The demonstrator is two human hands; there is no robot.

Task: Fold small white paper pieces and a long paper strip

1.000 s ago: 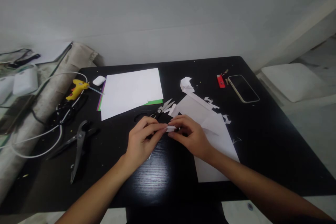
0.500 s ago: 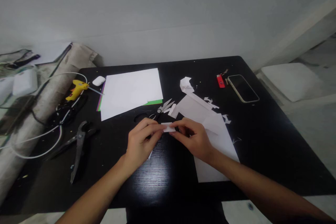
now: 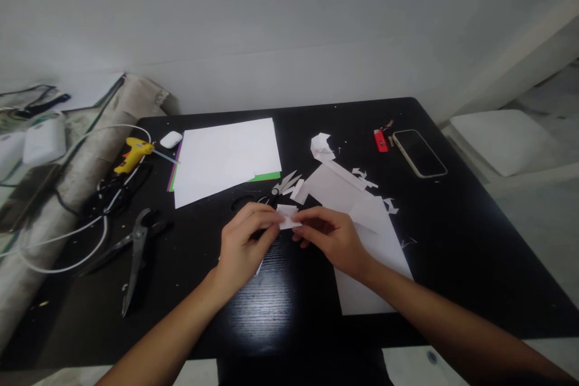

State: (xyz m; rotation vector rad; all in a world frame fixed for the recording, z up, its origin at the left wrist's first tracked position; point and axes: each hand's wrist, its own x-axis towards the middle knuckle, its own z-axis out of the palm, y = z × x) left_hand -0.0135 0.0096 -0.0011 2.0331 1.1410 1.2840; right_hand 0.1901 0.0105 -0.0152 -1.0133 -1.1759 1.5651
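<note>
A small folded piece of white paper is pinched between both my hands above the dark table. My left hand grips its left end with thumb and fingers. Thumb and forefinger of my right hand hold its right end. Just beyond the hands lie scissors with their blades spread; a handle is partly hidden by my left hand. White paper sheets lie under and beside my right hand and forearm. Paper scraps are strewn behind them.
A stack of paper lies at the back left, near a yellow glue gun and a white earbud case. Dark-handled shears rest at the left. A red lighter and a phone are at the back right.
The upper part of the small white paper now stands up higher between my hands. My right fingers have shifted slightly; the lower ones show more beneath the paper.
</note>
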